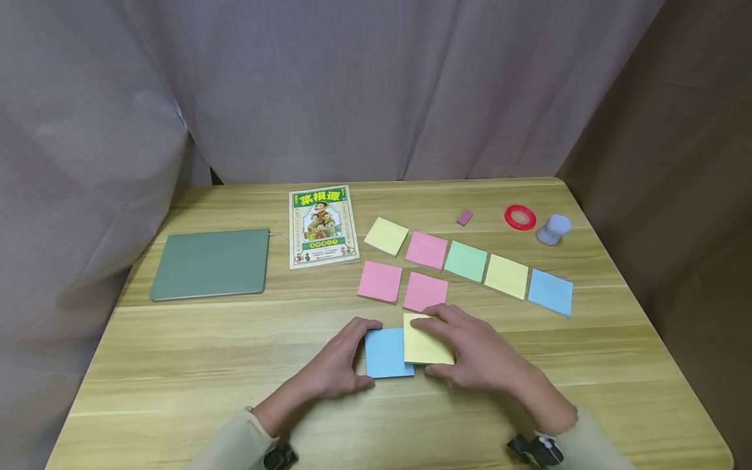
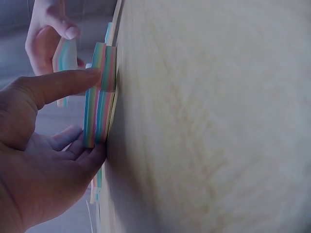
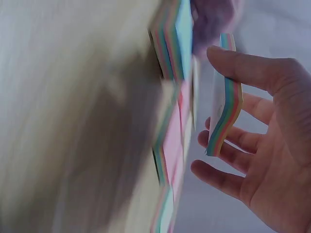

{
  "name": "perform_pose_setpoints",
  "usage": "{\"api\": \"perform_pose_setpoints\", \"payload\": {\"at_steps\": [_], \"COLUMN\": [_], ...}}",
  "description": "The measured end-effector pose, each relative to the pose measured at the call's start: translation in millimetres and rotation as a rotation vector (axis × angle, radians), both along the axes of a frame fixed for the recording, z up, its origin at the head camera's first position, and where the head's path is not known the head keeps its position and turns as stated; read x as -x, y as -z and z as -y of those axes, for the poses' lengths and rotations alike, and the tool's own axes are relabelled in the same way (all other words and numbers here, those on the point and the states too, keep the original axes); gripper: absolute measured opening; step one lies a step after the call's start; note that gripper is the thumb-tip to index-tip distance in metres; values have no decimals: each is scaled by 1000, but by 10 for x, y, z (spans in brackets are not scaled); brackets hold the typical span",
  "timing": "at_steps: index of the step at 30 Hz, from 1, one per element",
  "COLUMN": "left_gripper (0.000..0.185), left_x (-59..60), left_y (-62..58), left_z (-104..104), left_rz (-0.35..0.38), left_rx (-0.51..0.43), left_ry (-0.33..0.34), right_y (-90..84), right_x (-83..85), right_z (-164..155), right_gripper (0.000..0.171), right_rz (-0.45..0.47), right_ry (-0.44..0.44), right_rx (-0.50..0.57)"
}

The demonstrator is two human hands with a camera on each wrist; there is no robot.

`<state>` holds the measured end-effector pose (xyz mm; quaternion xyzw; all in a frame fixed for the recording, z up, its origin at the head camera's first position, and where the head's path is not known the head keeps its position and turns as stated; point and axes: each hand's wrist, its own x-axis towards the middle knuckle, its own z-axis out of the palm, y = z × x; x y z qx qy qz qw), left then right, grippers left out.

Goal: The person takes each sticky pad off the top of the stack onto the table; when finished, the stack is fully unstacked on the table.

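Observation:
A blue-topped stack of sticky note pads (image 1: 384, 354) lies on the near part of the table. My left hand (image 1: 335, 365) grips it from the left, thumb at the near edge and fingers at the far edge. Two layers of striped pads show in that stack (image 2: 99, 116) in the left wrist view. My right hand (image 1: 478, 349) holds a yellow-topped sticky note pad (image 1: 427, 343) between thumb and fingers. This pad (image 3: 226, 109) is raised off the table in the right wrist view, and in the head view it overlaps the blue stack's right side.
Two pink pads (image 1: 380, 281) lie just beyond my hands. Behind them a slanting row of several pads (image 1: 465, 260) runs rightward. A book (image 1: 324, 226) and a grey-green notebook (image 1: 210, 264) lie left; an eraser (image 1: 465, 217), red ring (image 1: 519, 217) and pale cylindrical object (image 1: 553, 230) sit back right.

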<state>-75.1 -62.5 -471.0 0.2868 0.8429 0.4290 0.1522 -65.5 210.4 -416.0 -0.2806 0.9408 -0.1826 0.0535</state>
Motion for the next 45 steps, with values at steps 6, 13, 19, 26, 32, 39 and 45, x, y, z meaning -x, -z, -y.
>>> {"api": "perform_pose_setpoints", "payload": {"at_steps": [6, 13, 19, 26, 32, 39, 45], "left_gripper": [90, 90, 91, 91, 91, 89, 88], "left_x": [-5, -10, -11, -12, -7, -6, 1], "left_y": [5, 2, 1, -2, -7, -7, -7], "left_z": [12, 16, 1, -1, 3, 11, 8], "left_rz": [-13, -7, 16, 15, 8, -1, -21], "left_rx": [-16, -16, -3, -1, 1, 13, 21], "left_ry": [-4, -5, -10, -15, -16, -11, 10], "right_y": [-35, 241, 370, 346, 182, 110, 271], "right_x": [72, 213, 283, 312, 267, 48, -39], "right_z": [-462, -748, -758, -724, -541, 84, 424], "right_gripper": [74, 69, 67, 66, 56, 56, 64], "right_rz": [-29, -34, -25, -9, -99, -87, -29], "right_ry": [175, 211, 219, 209, 166, -93, -215], "right_rx": [-4, -43, -69, -121, -104, -5, -75]}}
